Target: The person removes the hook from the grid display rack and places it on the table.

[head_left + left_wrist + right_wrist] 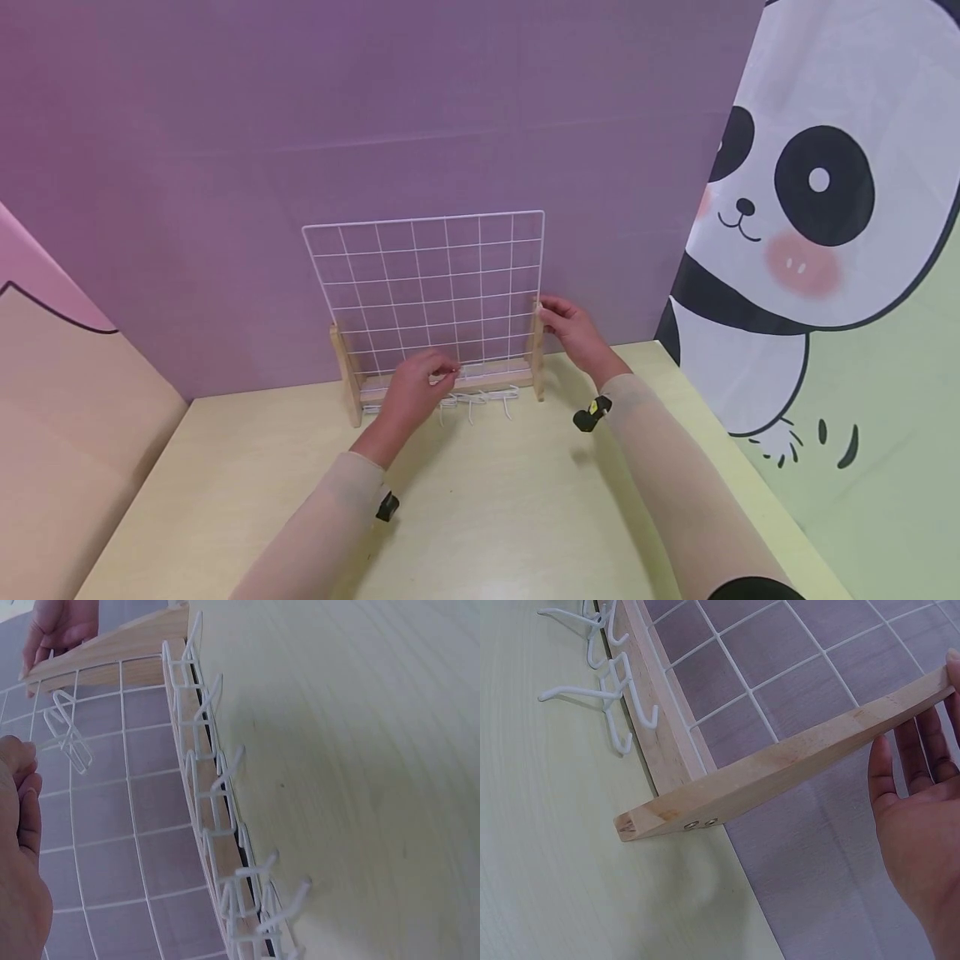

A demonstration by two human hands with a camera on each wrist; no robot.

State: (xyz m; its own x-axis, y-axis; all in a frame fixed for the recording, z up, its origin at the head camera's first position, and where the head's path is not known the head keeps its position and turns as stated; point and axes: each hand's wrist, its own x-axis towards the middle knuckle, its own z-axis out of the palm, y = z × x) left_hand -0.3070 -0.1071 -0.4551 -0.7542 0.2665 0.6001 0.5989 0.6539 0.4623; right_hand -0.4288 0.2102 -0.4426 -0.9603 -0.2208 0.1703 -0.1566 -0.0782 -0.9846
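Observation:
A white wire grid stands upright in a wooden stand with a post at each side. In front of its lower middle, my left hand pinches a white wire hook between thumb and fingertips. The hook overlaps the grid's wires in the left wrist view. My right hand grips the upper part of the right wooden post, its fingers around the outer edge. Several more white hooks sit in a row along the base bar of the stand, their prongs sticking out forward.
The stand rests on a pale wood-grain table, close to a purple backdrop. A panda print covers the right wall. A beige and pink panel stands at the left.

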